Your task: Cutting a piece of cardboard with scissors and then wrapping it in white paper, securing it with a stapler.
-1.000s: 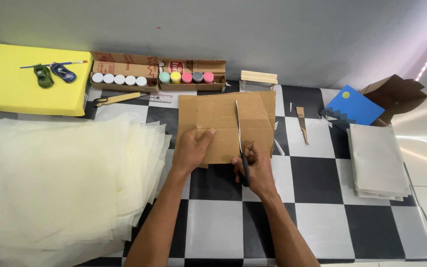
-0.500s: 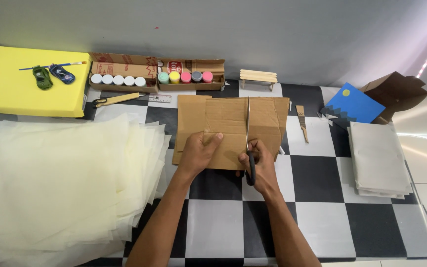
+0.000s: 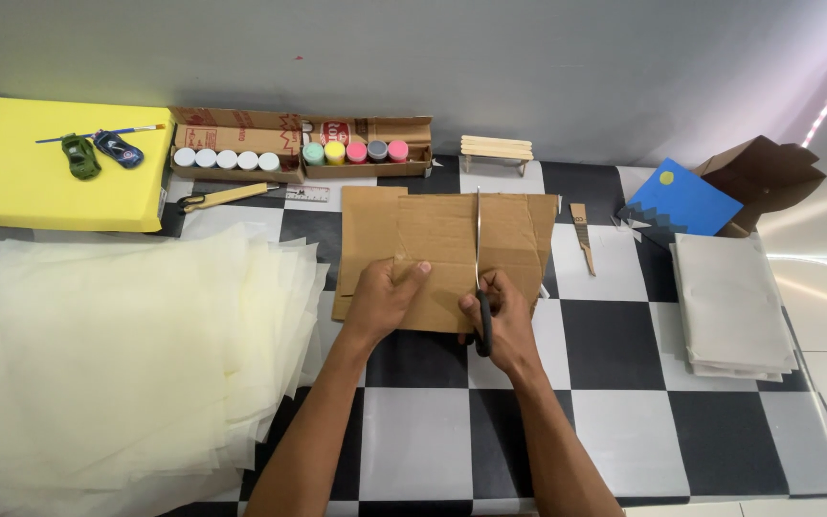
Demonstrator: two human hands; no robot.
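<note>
Cardboard: a brown sheet (image 3: 433,251) lies flat toward the back middle of the table (image 3: 614,335), its near edge under both hands.
Scissors: the blades (image 3: 478,251) stand along a line across the sheet, tips near its far edge, black handles at the near edge.
Right hand: the right hand (image 3: 502,318) has its fingers closed through the scissor handles.
Left hand: the left hand (image 3: 387,297) presses the sheet down left of the blades, fingers curled over its near edge.
Progress: the cut looks close to running the whole sheet; only a short stretch at the far edge seems uncut, and the right strip is not yet free.
Around: pale paper sheets (image 3: 117,354) at the left edge, paint pots (image 3: 289,153) along the back edge, a grey stack (image 3: 734,302) at the right.
</note>
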